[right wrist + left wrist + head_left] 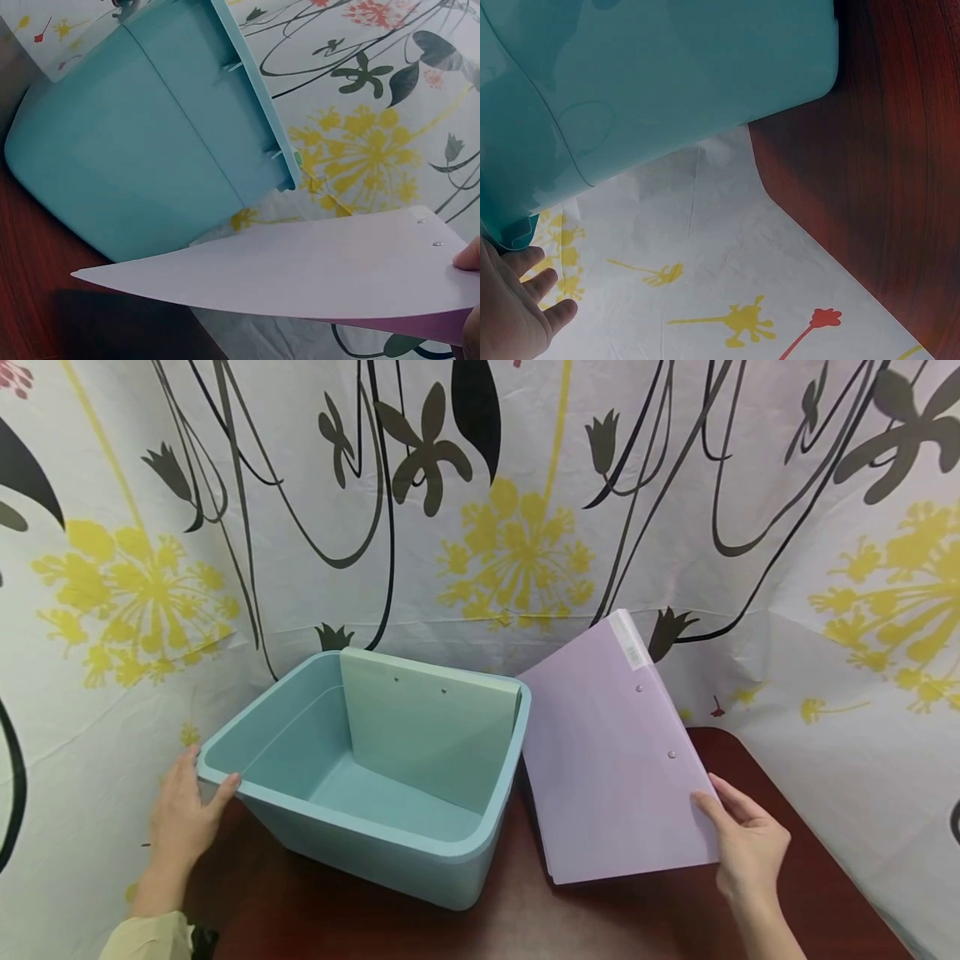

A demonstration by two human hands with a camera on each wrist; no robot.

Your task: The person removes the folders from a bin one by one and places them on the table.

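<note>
looks partway along: has the pale green folder [431, 727] already inside the blue tub [390, 870], standing against its far wall, but the lilac folder [607, 768] not yet in, tilted just beside the tub's right side. pinches the lilac folder's right edge between thumb and fingers of the right hand [752, 845]; grips the tub's left rim corner with the left hand [183, 814]. has a dark red-brown table [525, 922] under the tub and a white flower-printed cloth [300, 602] behind, creased in places, rising on both sides too.
</note>
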